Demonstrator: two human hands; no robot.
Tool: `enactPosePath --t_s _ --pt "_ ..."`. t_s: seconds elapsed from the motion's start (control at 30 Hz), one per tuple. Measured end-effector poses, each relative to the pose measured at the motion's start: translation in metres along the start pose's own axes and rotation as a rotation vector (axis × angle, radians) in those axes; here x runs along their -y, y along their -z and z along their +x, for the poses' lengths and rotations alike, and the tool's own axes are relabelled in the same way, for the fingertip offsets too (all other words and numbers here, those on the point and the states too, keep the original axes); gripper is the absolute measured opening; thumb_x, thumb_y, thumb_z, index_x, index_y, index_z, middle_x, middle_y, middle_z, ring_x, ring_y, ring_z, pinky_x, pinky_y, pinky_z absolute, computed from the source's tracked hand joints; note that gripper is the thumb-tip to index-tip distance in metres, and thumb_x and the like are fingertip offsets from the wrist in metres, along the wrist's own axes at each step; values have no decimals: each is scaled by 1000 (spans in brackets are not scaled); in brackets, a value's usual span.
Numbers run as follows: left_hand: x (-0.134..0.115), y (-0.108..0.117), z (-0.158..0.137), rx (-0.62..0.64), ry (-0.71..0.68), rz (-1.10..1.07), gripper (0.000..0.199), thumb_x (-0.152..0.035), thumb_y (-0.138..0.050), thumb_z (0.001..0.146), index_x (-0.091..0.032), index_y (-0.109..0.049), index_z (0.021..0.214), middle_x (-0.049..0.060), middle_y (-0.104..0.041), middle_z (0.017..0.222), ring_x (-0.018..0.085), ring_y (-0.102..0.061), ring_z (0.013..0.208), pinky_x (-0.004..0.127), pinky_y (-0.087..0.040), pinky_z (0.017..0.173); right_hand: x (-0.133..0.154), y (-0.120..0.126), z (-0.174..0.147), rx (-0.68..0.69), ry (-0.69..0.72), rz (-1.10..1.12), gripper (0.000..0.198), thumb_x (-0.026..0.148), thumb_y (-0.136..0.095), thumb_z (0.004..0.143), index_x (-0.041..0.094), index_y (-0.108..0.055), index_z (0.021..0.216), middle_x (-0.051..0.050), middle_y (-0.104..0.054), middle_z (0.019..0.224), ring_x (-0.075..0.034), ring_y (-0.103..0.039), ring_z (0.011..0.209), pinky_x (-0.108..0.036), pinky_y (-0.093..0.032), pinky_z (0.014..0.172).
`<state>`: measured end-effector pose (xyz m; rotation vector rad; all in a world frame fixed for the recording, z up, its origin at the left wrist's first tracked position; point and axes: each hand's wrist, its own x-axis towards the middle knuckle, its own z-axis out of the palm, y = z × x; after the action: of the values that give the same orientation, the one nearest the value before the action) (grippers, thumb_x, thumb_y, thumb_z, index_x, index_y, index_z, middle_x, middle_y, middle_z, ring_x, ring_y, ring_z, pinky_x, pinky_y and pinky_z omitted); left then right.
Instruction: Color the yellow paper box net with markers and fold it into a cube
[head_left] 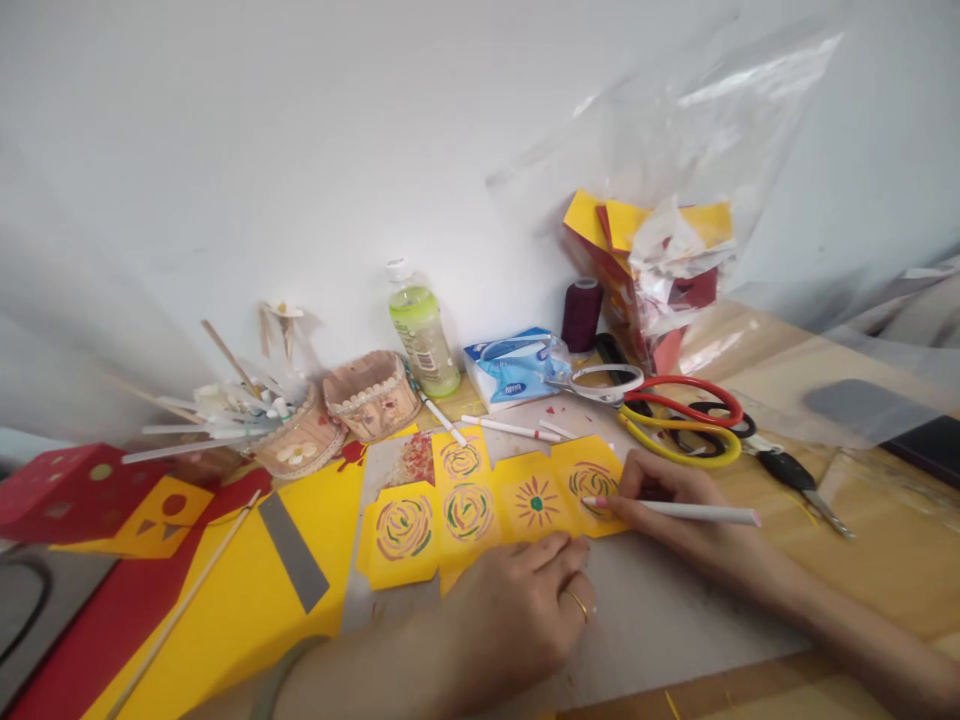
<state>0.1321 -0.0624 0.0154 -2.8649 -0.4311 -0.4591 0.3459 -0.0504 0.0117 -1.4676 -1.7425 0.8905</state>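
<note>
A yellow paper box cutout (510,482) lies flat on a grey board (660,610), its panels drawn with swirls and a sunburst in pink, green and purple. My right hand (675,500) is closed around a white marker (697,511), whose pink tip touches the swirl on the rightmost panel. Resting on the cutout's lower edge, my left hand (525,600) has its fingers laid down on the paper and wears a ring. Part of the cutout is hidden under it. More white markers (517,430) lie just behind the cutout.
Scissors with red and yellow handles (682,420) lie to the right. Behind stand a tissue pack (517,368), a bottle (424,335), a thread spool (582,315) and small baskets (373,395). Yellow sheets (247,590) and a wooden stick (187,600) are on the left.
</note>
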Motion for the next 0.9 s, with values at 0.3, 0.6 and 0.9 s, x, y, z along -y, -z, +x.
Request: enactPosePath --t_s 0.3,0.6,0.9 --pt "-2 0 0 0 13 5 17 -15 -44 87 -7 -59 88 12 -64 108 22 -61 101 27 -56 75 -2 -1 0 -11 -12 15 30 40 -58 77 20 -44 61 3 -45 60 -12 -39 56 -24 -31 48" --pt "-1 1 -1 20 11 2 17 -14 -43 87 -7 -59 88 13 -64 110 22 -60 102 27 -56 75 6 2 -3 34 1 36 30 36 -59 77 20 -41 58 4 -41 57 -11 -37 55 -23 -29 47" --pt "-1 4 -2 99 -7 -11 19 -14 -42 88 -6 -58 93 15 -61 115 22 -57 107 28 -55 77 7 2 -3 40 -28 34 30 38 -57 77 20 -40 59 4 -41 59 -12 -36 56 -24 -30 49"
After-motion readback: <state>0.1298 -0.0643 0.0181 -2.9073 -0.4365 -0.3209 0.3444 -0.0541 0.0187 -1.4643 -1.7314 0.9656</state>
